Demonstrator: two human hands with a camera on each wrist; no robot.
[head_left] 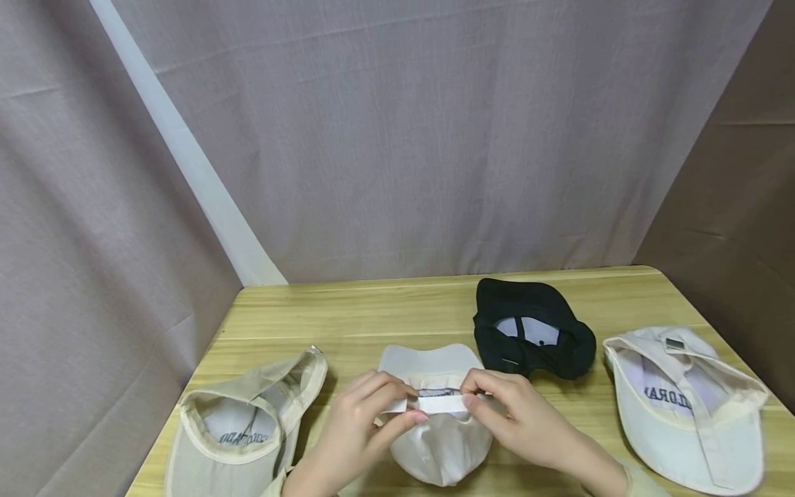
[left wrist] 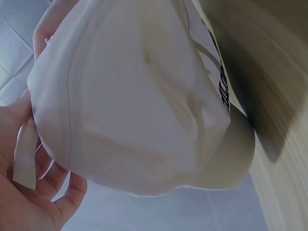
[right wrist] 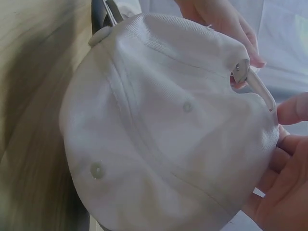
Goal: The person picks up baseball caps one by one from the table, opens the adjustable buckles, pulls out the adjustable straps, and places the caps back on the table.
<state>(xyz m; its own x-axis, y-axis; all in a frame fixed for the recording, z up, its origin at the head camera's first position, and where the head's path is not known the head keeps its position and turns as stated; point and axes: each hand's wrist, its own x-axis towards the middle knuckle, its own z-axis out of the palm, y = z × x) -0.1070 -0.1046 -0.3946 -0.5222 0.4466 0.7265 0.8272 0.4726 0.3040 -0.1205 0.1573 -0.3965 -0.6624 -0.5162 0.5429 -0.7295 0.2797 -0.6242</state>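
Observation:
A white baseball cap (head_left: 442,449) stands at the front middle of the table, its brim pointing away and its back opening toward me. Across that opening runs the cap's white back strap (head_left: 442,404). My left hand (head_left: 363,421) pinches the strap's left end between thumb and fingers. On the other side my right hand (head_left: 522,417) grips the strap and cap edge with thumb and forefinger. In the left wrist view a loose strap end (left wrist: 25,154) hangs past the thumb. The right wrist view shows a metal buckle (right wrist: 240,70) near the left hand's fingers.
A beige cap (head_left: 230,462) lies upturned at the left. Behind my right hand sits a black cap (head_left: 528,293). At the right edge lies another pale cap (head_left: 633,442), with its strap hanging loose. The wooden table (head_left: 373,310) ends at a grey curtain (head_left: 404,172).

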